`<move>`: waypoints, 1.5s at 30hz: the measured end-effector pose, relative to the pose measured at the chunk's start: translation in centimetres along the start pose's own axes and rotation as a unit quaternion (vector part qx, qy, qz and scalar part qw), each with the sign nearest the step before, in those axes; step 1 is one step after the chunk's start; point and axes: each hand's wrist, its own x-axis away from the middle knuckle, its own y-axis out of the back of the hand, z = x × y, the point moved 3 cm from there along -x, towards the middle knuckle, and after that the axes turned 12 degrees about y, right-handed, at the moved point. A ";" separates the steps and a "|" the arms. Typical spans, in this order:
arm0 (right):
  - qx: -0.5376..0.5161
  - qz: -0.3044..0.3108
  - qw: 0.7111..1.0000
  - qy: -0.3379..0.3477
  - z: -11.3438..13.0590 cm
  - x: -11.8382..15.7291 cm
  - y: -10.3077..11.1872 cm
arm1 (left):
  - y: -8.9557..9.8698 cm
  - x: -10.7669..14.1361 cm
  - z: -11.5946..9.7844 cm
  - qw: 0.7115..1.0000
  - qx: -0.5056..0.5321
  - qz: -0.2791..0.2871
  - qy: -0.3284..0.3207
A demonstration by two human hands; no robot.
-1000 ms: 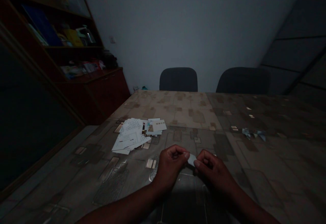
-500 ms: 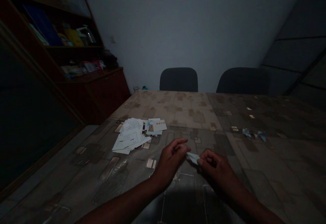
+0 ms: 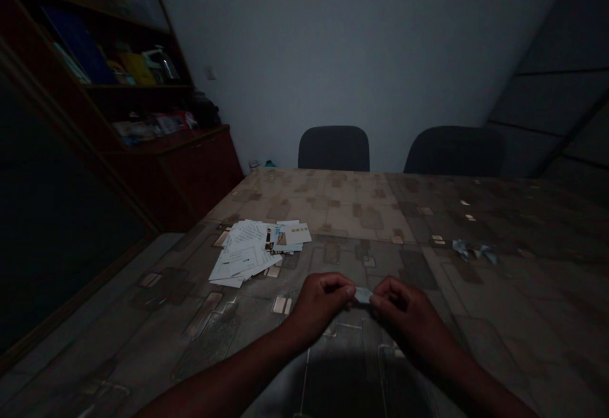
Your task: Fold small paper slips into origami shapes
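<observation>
A small piece of folded white paper point(image 3: 363, 295) is held just above the table, stretched between both hands. My left hand point(image 3: 326, 300) pinches its left end between thumb and fingers. On the other end, my right hand point(image 3: 399, 304) has its thumb and curled fingers closed. Only the paper's middle shows; the fingertips cover its ends. Further off to the left lies a loose pile of printed papers and cards point(image 3: 247, 253). To the right, some small folded or crumpled paper pieces point(image 3: 473, 251) rest on the tablecloth.
A patterned cloth point(image 3: 352, 209) covers the large table. Two dark chairs point(image 3: 333, 148) stand at its far side, before a pale wall. At the left is a wooden shelf unit point(image 3: 190, 158) with assorted items. The room is dim.
My left hand has lowered and closed its thumb and fingers on the left end of the folded paper, which was pointed and free before. The right hand has kept its hold.
</observation>
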 end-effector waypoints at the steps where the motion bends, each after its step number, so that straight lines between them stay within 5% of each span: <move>1: 0.034 -0.013 0.999 0.011 0.1 0.0 0.3 | 0.1 -0.1 0.0 1.000 0.014 -0.011 0.004; 4: 0.136 -0.060 0.986 0.068 0.7 -0.1 0.9 | 0.4 -0.4 0.2 0.996 0.069 -0.044 0.032; 8: 0.234 -0.100 0.950 0.180 1.6 0.1 0.9 | -0.5 0.1 0.4 0.991 0.109 -0.011 0.070; 16: 0.297 -0.062 0.888 0.344 2.2 0.8 -0.2 | -1.3 0.9 0.0 0.988 0.147 -0.027 0.033; 20: 0.269 -0.030 0.903 0.334 2.2 0.8 -0.8 | -0.9 0.6 -0.3 0.988 0.148 -0.052 0.009; 25: 0.217 -0.078 0.950 0.209 1.9 0.6 -0.7 | -0.6 0.7 -0.8 0.991 0.108 -0.072 -0.024; 30: 0.214 -0.081 0.962 0.151 0.9 0.3 -1.1 | -0.8 1.1 -0.9 0.995 0.048 -0.078 -0.039; 45: 0.261 -0.095 0.940 0.197 1.0 0.1 -1.9 | -1.0 0.7 -0.4 0.995 0.074 -0.051 -0.032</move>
